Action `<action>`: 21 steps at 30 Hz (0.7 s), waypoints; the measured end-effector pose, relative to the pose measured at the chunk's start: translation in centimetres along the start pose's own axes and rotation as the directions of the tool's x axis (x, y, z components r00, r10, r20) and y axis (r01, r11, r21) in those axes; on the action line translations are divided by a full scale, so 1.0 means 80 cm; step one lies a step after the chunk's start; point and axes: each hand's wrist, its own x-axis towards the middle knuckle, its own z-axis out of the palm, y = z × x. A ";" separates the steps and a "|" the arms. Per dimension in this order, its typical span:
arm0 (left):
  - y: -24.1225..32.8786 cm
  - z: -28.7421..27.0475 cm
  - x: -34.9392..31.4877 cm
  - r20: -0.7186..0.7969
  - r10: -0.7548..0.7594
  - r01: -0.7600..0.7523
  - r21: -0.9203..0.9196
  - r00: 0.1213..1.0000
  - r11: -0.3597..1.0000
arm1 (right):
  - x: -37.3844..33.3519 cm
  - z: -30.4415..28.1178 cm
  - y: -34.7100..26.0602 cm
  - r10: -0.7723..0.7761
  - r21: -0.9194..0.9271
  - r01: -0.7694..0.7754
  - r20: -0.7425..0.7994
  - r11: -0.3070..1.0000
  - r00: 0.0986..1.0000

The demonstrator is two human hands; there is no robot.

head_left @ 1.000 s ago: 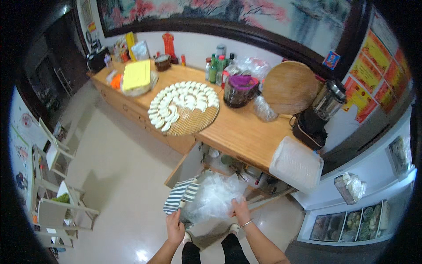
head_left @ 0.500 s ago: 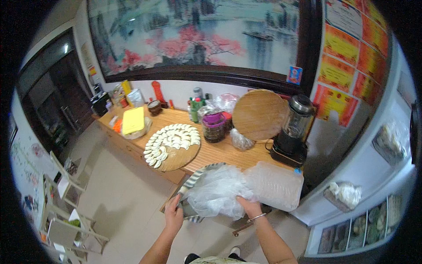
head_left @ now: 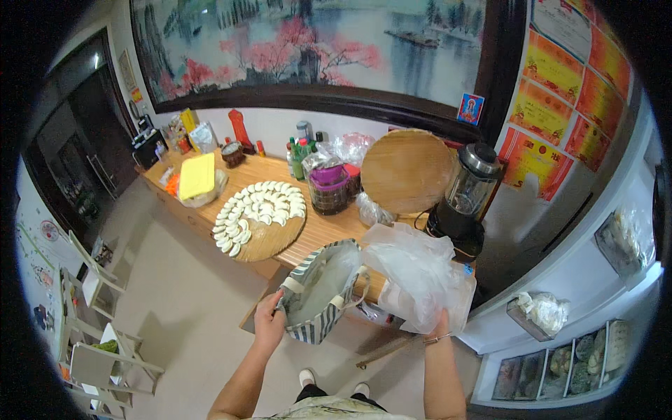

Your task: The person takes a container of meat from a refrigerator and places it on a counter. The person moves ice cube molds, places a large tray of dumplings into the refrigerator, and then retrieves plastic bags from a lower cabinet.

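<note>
My left hand (head_left: 269, 318) grips the near left rim of a grey-and-white striped fabric storage basket (head_left: 318, 329) with cloth handles. The basket is tilted with its mouth up, and some clear plastic lies along its inside. To the right, my right hand (head_left: 441, 323) is closed on a loose bunch of clear plastic bags (head_left: 413, 269), its fingers partly hidden by the plastic. The bunch is above a flat translucent white container (head_left: 460, 297) on the counter's right end and covers much of it.
Left of the basket, a round wooden board (head_left: 269, 245) bears several rows of dumplings. Behind stand a purple-lidded jar (head_left: 329, 189), an upright round board (head_left: 406, 171) and a blender (head_left: 465, 199). A yellow tray (head_left: 197, 176) lies farther left; a white shelf unit (head_left: 490, 381) is at right.
The plastic bags have come out of the striped basket and moved right, over the white container, with my right hand. My left hand still holds the basket, whose inside now shows.
</note>
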 end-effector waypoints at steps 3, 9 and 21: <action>-0.043 -0.002 -0.026 0.039 -0.065 0.064 0.019 0.997 0.998 | 0.006 -0.093 0.035 -0.101 -0.310 0.124 0.090 0.943 0.991; -0.131 -0.002 -0.096 0.152 -0.208 0.200 0.067 0.966 0.978 | -0.019 -0.106 0.068 -0.170 -0.525 0.108 -0.072 0.844 0.983; -0.354 0.111 -0.193 0.058 -0.417 0.417 0.004 0.907 0.909 | -0.119 -0.094 0.143 0.212 -0.815 0.266 0.179 -0.515 0.961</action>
